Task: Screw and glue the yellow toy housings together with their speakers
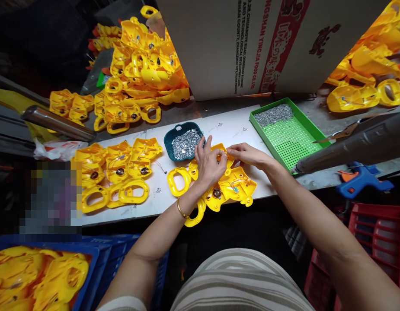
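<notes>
yellow plastic takes up the middle of the frame, where the shell being worked on (222,147) lies on the white worktop (159,201), partly hidden beneath both hands. the left hand (210,163) bends over it with thumb and forefinger brought close together and the other fingers raised; whether a small piece sits between the tips, i cannot tell. the right hand (248,154) comes in from the right, its fingers narrow and bunched at the shell's far right edge, and what they grip, if anything, is unclear. to do this well, i would brace the shell with the right hand while the left works with its fingertips, keeping the wrist off the nearer shell (243,183), whose thin wires (234,186) lie exposed at the centre and could snag. the teal tray (167,146) of metal bits (187,144) stands just beyond the left hand, so a short, level reach should suffice; a dragging forearm might shift the nearer shell, which seems to reach over the worktop's front edge.
</notes>
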Tool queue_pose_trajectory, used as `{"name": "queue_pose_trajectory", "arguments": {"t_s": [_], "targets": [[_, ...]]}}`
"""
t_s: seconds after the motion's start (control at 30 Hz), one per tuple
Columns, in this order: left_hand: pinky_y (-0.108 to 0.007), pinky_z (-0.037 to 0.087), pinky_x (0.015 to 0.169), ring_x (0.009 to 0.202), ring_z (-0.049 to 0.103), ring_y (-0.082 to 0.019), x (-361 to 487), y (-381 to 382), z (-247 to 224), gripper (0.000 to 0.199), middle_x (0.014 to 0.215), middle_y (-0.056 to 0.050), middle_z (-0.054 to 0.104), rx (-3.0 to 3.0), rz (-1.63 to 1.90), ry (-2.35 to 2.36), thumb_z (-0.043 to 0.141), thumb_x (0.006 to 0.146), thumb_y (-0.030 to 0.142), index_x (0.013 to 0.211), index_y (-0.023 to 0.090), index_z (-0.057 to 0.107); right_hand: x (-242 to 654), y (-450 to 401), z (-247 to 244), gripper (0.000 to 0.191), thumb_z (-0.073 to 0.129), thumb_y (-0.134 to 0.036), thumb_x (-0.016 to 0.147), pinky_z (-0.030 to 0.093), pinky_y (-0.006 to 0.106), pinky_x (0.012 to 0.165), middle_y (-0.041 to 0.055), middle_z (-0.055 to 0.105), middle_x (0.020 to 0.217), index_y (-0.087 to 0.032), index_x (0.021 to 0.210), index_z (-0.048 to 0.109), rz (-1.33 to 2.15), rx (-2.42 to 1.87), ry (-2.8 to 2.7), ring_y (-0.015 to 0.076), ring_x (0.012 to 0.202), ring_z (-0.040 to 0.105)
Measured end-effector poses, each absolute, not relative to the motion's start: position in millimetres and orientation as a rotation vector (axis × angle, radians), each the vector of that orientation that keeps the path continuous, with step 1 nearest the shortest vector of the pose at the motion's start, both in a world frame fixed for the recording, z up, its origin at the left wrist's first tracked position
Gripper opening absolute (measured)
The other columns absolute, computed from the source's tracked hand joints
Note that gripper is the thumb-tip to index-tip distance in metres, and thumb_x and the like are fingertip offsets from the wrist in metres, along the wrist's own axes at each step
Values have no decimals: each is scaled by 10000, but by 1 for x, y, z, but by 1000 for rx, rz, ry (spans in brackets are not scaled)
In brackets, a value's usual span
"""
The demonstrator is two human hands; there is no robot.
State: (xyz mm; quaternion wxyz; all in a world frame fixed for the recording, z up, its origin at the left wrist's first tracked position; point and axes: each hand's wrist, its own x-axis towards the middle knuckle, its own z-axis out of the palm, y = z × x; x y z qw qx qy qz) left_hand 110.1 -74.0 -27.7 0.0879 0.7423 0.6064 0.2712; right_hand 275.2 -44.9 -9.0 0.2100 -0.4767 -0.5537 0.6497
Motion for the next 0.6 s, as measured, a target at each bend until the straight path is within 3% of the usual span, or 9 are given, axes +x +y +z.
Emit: {"name": "queue_pose_trajectory", "arguments": {"t_s": [0.17,0.3,0.47,0.6], "targets": [[-599,230,1157,1400,339,-319,110,-73,-13,112,1421,-60,532,2145,744,1807,619,850,261,755,211,653,269,-44,-9,182,547,-300,921,431,173,464,69,666,837,-136,942,623,1794,-1309,-1430,84,550,591],[-526,332,1111,1291,477,-276,109,-70,0,89,1325,-66,611,2101,747,1767,630,855,237,789,202,678,264,-45,-6,161,595,-295,885,448,172,518,31,628,777,-142,913,636,1718,-1229,-1331,71,579,535],[-471,425,1047,1211,571,-256,102,-61,16,75,1297,-96,627,2164,845,1599,645,854,221,821,182,700,269,-44,10,351,691,-455,792,426,184,535,20,620,759,-135,926,640,1665,-1113,-1385,81,614,522],[-355,489,988,1113,646,-203,91,-61,47,87,1214,-70,675,2333,972,1322,686,848,273,880,193,700,277,-53,40,468,661,-544,803,496,225,680,62,670,929,-129,1019,646,1524,-949,-1557,124,778,604]]}}
